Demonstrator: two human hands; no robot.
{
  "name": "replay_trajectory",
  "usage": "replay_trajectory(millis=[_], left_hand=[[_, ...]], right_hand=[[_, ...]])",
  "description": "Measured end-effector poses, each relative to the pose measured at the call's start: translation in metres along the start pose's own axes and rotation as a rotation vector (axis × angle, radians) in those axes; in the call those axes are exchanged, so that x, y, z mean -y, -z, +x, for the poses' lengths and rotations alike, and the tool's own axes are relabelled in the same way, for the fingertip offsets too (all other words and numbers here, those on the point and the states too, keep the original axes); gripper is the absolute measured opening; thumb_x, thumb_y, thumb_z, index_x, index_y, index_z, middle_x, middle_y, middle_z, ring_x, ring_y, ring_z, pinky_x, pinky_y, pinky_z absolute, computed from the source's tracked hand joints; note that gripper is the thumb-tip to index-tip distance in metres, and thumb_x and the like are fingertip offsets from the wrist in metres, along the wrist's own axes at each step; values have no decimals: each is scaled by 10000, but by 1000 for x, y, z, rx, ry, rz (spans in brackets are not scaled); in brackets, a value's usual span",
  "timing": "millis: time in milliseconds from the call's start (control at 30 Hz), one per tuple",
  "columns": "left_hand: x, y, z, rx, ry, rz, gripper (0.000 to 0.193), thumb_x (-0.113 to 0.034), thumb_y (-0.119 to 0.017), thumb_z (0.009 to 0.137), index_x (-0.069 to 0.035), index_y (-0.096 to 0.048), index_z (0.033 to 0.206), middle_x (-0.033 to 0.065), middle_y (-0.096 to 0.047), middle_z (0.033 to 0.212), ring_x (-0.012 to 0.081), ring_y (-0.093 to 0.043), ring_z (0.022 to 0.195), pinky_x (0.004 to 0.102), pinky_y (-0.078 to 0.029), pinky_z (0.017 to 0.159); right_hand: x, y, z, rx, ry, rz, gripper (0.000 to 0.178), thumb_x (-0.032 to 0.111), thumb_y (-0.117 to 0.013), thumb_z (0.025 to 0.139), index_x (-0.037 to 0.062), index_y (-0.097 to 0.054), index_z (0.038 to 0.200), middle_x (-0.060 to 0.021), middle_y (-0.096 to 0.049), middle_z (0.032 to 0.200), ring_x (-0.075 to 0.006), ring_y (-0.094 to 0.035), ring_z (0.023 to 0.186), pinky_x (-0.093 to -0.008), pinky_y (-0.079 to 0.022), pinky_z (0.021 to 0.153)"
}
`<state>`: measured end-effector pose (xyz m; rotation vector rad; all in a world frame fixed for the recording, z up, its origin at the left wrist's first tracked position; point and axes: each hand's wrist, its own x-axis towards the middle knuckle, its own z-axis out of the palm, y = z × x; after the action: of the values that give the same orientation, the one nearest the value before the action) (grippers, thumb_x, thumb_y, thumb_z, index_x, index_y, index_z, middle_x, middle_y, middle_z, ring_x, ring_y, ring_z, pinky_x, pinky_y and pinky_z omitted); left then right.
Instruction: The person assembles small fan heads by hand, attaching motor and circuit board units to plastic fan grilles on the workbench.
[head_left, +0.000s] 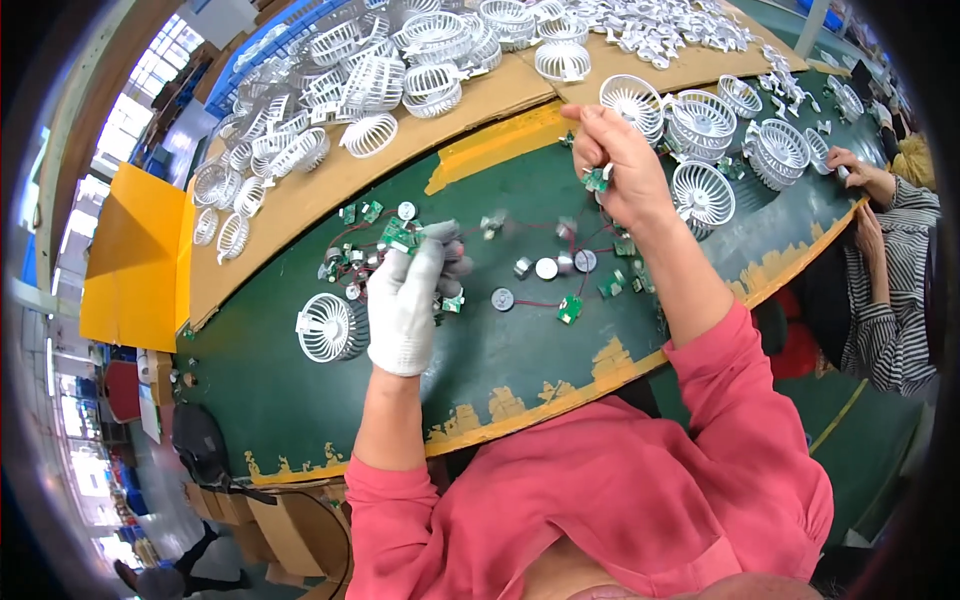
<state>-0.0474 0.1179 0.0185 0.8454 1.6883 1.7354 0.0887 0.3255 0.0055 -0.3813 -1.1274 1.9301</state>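
Note:
My left hand (405, 305), in a white glove with grey fingertips, is closed over the parts cluster, its fingers at a green circuit board (400, 234). Bare and raised at the far side of the table, my right hand (625, 165) has curled fingers with another small green circuit board (597, 179) in them. Between my hands lie small round motors, white discs (546, 268) and boards (569, 309) joined by thin red wires; a couple of parts (493, 223) are smeared by motion. A white round fan cage (327, 328) rests left of my left hand.
Many white fan cages (375, 85) are heaped on cardboard (500, 90) at the back. More cages (778, 150) stand in stacks at the right, with small white parts (670, 30) behind. A co-worker in a striped sleeve (910, 230) sits at the right end of the green table (280, 420).

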Motion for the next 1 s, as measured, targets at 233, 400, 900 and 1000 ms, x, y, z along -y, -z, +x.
replay_trajectory(millis=[233,400,900,1000], left_hand=[[5,3,4,-188,-67,-375,364,-311,-472,983,8,-578,1123,50,-604,850,104,-580,704,216,-436,573],[17,-8,12,13,-12,-120,343,-294,-504,969,14,-611,1079,71,-626,907,96,-582,720,222,-463,605],[-43,-23,33,37,-384,42,260,-171,-521,960,13,-618,1117,23,-633,814,60,-560,688,203,-443,612],[1,-7,52,250,-662,997,189,-211,-577,860,-68,-666,946,109,-607,761,255,-622,727,348,-466,639]], right_hand=[[7,4,1,77,-47,136,302,255,-426,983,10,-536,1120,26,-407,645,-72,-302,466,-226,-266,456],[-7,7,2,250,64,142,350,309,-429,980,-1,-584,1026,32,-406,618,-73,-350,493,-225,-282,459],[4,7,-3,119,45,241,452,403,-399,973,-2,-601,975,-8,-443,620,-133,-367,524,-280,-300,516],[6,-7,-5,202,92,245,449,391,-386,979,-1,-606,977,-10,-456,612,-131,-371,525,-280,-296,517]])
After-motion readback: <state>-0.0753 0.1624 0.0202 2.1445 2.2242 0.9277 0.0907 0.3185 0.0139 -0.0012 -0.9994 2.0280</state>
